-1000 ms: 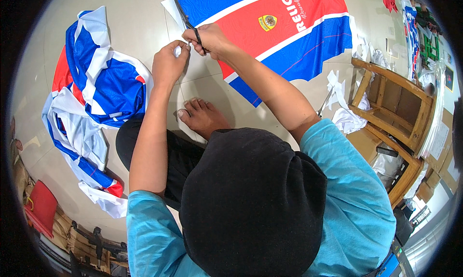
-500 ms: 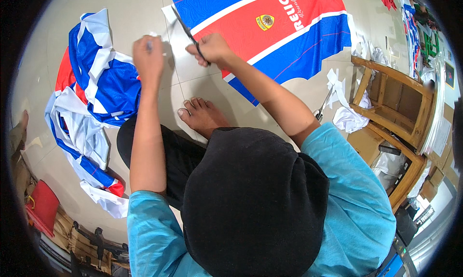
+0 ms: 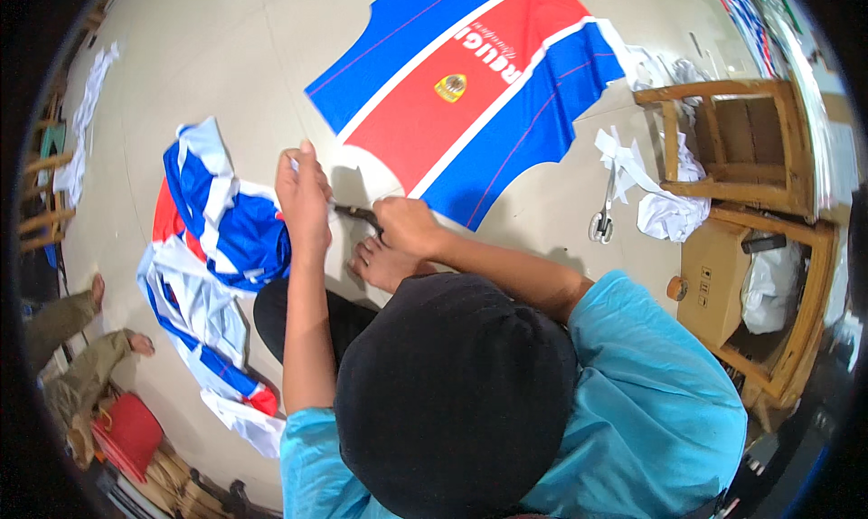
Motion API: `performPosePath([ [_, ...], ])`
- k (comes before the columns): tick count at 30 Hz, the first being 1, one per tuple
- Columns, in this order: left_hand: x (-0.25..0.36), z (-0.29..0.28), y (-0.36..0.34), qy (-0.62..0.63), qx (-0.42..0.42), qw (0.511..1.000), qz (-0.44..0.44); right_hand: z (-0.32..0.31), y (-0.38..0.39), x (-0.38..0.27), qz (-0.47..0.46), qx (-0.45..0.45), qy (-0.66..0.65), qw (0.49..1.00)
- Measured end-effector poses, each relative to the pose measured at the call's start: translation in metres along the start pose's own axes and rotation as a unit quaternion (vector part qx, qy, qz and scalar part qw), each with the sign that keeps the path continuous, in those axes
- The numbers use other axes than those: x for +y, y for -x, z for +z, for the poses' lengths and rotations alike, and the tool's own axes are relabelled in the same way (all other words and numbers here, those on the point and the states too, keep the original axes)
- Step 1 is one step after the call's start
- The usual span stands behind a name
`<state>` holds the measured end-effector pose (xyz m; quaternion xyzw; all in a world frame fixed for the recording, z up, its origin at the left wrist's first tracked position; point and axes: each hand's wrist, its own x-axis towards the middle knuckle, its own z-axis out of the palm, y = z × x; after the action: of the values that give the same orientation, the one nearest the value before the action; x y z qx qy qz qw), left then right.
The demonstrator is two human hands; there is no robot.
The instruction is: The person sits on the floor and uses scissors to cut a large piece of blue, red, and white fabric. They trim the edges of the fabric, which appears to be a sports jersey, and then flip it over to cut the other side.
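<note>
My left hand (image 3: 304, 193) is closed round a small pale scrap, mostly hidden by its fingers. My right hand (image 3: 407, 225) grips black-handled scissors (image 3: 353, 209), whose blades point toward my left hand above my bare foot (image 3: 389, 266). Beyond lies a flat fabric panel (image 3: 452, 130), red in the middle with blue sides, white stripes, lettering and a small yellow badge. Beside my left arm is a crumpled pile of blue, white and red fabric (image 3: 235, 239).
Silver scissors (image 3: 600, 225) lie by white scraps (image 3: 669, 213) on the right, next to wooden frames (image 3: 723, 193) and a cardboard box (image 3: 712, 284). Another person's bare feet and trousered legs (image 3: 90, 365) are at the left, near a red item (image 3: 127, 433).
The scissors have moved down from the panel's left edge to above my foot, and my hands have come close together. The view has shifted, showing more of the other person's legs.
</note>
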<state>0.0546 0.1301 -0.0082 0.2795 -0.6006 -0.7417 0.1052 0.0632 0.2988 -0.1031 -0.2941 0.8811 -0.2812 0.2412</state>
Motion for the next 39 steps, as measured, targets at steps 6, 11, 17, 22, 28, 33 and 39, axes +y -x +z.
performPosePath([
  [6, -0.024, 0.044, 0.03, -0.054, -0.162, 0.985, 0.032, -0.035, 0.006, 0.012, 0.025, -0.111, -0.21, 0.971],
  [11, -0.068, 0.046, 0.042, -0.255, -0.326, 0.905, 0.096, -0.076, 0.044, 0.031, 0.057, -0.031, -0.723, 0.687],
  [17, -0.084, 0.081, 0.07, -0.282, -0.361, 0.883, 0.106, -0.095, 0.094, 0.138, 0.018, 0.092, -0.676, 0.731],
  [22, -0.096, 0.076, 0.043, -0.499, -0.282, 0.783, 0.244, -0.183, 0.138, 0.229, 0.089, 0.585, -0.699, 0.402],
  [28, -0.122, 0.076, 0.004, -0.595, -0.255, 0.72, 0.25, -0.127, 0.118, 0.26, 0.33, 0.496, -0.254, 0.762],
  [33, -0.104, -0.014, -0.029, -0.623, -0.087, 0.743, 0.227, -0.096, 0.084, 0.193, 0.324, 0.44, -0.217, 0.809],
  [39, -0.075, -0.121, -0.056, -0.538, 0.151, 0.817, 0.14, -0.099, 0.072, 0.181, 0.269, 0.461, -0.022, 0.845],
])
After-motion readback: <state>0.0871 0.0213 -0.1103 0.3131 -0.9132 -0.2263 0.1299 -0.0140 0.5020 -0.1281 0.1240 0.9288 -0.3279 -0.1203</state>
